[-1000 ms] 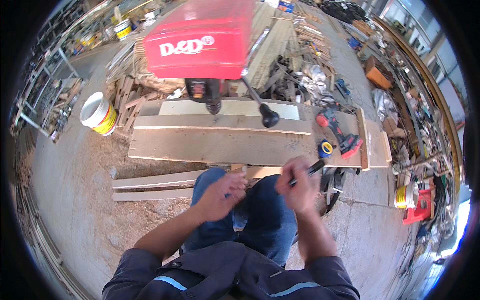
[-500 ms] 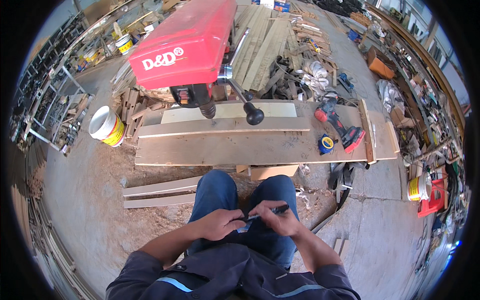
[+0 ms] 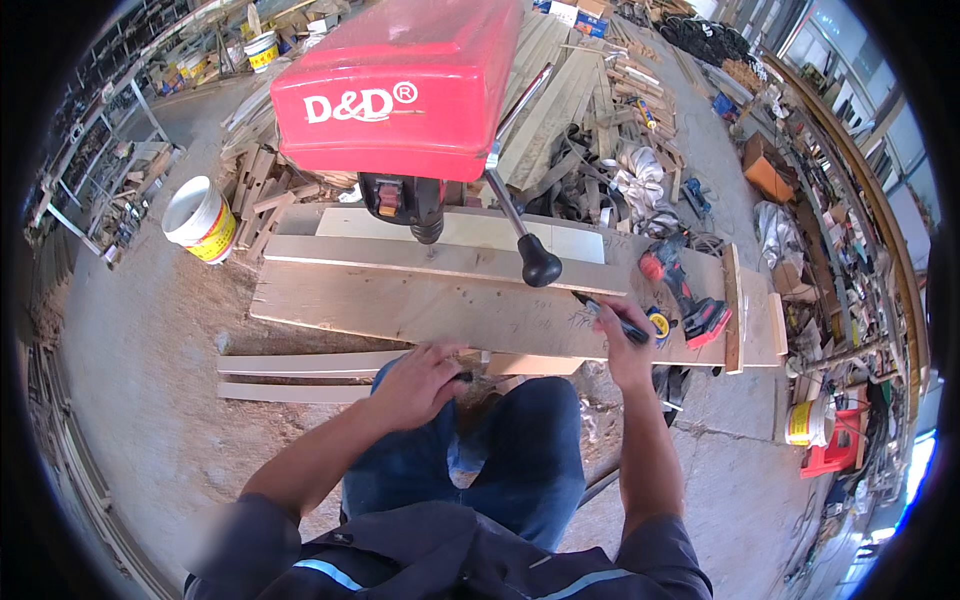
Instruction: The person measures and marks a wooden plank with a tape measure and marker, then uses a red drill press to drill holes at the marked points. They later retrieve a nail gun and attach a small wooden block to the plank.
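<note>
My right hand [image 3: 628,345] is closed round a black marker [image 3: 632,331], its tip pointing up and left over the wooden board [image 3: 400,303] of the worktable. My left hand [image 3: 418,382] is at the board's near edge, above my knee, fingers bent round a small dark piece [image 3: 463,377] that looks like the marker's cap. A narrow wooden strip [image 3: 430,262] lies along the board, beneath the chuck [image 3: 427,226] of a red drill press [image 3: 400,95]. The press's black lever knob [image 3: 540,262] hangs just beyond the marker tip.
Right of my right hand lie a yellow-and-blue tape measure [image 3: 659,323] and a red-black cordless drill [image 3: 685,290]. An upright wooden batten [image 3: 733,310] crosses the board's right end. A white bucket [image 3: 200,222] stands left. Two pale strips [image 3: 300,365] lie left of my knees.
My hands have come apart from my lap. The right has carried the uncapped marker up and right to the board; the left has moved up and left to its near edge.
</note>
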### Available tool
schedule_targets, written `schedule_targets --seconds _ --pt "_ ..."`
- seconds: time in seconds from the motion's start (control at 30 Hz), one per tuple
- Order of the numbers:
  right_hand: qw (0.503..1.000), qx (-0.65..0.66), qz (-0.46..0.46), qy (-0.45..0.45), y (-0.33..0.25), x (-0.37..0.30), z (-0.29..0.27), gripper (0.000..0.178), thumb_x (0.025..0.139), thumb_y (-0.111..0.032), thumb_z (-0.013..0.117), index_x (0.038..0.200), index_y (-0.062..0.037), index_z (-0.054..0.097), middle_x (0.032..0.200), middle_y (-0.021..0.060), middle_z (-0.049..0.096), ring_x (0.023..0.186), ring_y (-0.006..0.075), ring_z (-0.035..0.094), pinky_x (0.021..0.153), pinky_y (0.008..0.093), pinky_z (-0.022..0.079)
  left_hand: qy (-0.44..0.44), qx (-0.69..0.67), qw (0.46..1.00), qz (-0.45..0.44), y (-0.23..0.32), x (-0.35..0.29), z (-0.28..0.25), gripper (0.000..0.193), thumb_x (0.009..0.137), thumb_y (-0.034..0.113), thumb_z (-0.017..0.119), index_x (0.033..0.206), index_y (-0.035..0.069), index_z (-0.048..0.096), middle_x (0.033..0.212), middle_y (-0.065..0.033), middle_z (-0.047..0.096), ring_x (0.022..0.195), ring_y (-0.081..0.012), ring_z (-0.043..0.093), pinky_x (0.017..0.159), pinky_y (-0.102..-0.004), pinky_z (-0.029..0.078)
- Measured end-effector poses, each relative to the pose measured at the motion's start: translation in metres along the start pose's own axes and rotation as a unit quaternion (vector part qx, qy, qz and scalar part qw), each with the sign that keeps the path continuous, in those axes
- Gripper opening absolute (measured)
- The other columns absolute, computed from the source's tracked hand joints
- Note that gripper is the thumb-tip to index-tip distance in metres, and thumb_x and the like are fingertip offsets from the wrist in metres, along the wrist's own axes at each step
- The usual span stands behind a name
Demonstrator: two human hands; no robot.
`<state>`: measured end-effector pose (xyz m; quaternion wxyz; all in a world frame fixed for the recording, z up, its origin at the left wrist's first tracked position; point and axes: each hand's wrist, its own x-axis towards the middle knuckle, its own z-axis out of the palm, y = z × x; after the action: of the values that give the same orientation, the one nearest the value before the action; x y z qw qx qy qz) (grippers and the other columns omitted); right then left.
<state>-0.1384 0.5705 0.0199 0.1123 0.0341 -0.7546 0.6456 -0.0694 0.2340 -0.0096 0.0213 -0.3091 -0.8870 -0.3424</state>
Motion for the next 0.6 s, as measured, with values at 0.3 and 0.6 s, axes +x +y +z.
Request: schedule_targets --seconds 0.3,0.6 --pt "0.993 -0.090 -0.056 -0.059 0.072 0.066 0.049 0.015 0.096 -0.011 0.068 0.108 -0.0034 0.072 0.089 0.0001 0.070 0.080 0.0043 0.060 0.072 0.0221 0.049 0.030 0.166 0.984 -0.062 -0.054 0.092 0.053 0.037 0.102 0.034 0.054 0.111 0.000 0.065 0.157 -0.0195 0.037 0.151 -0.0370 0.025 0.121 -0.0568 0.024" --pt "0.986 -0.132 -0.068 -0.072 0.066 0.065 0.055 0.015 0.097 -0.010 0.067 0.107 -0.0001 0.071 0.088 0.0036 0.070 0.083 0.0075 0.063 0.076 0.0245 0.051 0.051 0.142 0.984 -0.089 -0.062 0.095 0.062 0.038 0.101 0.034 0.055 0.108 -0.002 0.063 0.157 -0.0208 0.037 0.150 -0.0387 0.027 0.119 -0.0576 0.027"
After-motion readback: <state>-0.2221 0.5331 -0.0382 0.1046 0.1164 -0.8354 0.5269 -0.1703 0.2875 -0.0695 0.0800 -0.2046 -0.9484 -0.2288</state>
